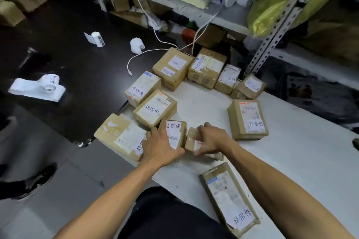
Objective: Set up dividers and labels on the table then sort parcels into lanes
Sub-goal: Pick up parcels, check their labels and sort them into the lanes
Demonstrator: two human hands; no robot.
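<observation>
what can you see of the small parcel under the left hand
A small brown cardboard parcel lying flat on the white table, taped, with a white label handwritten 已完成 above a printed barcode. The left hand rests on its near left part, fingers spread. It sits tight between a bigger parcel and a smaller box held by the right hand.

parcels point(247, 120): brown, white labels | table point(303, 161): white | floor point(81, 75): black | bag point(272, 11): yellow
</observation>
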